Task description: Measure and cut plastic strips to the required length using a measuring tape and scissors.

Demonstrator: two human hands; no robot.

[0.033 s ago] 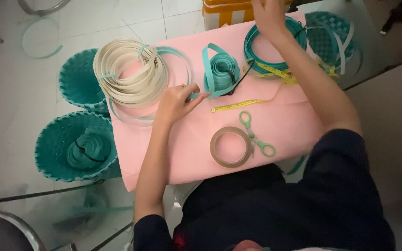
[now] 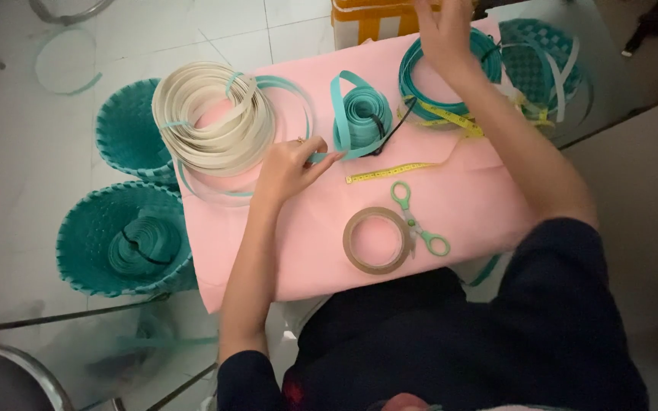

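A: We've got our left hand [image 2: 291, 167] pinching the loose end of the flat teal plastic strip that runs off the small teal coil [image 2: 361, 114] in the middle of the pink-covered counter [image 2: 466, 205]. The grip there is closed on the strip, fingertips together.

B: And our right hand [image 2: 445, 34] is up at the far edge, on the large teal hoop of strip [image 2: 451, 80]. Whether that grip is truly closed, we cannot tell; the fingers are partly cut off by the frame.

A: The risk, we think, is springiness. If we let go of the end, the small coil could unwind and slide toward the cream-white coil of flat strip [image 2: 211, 118] just beside it.

B: The yellow measuring tape [image 2: 390, 173] lies under our right forearm, too. A sweep of the arm could drag it, or nudge the green-handled scissors [image 2: 416, 221] and brown tape roll [image 2: 376, 240] off the near edge.
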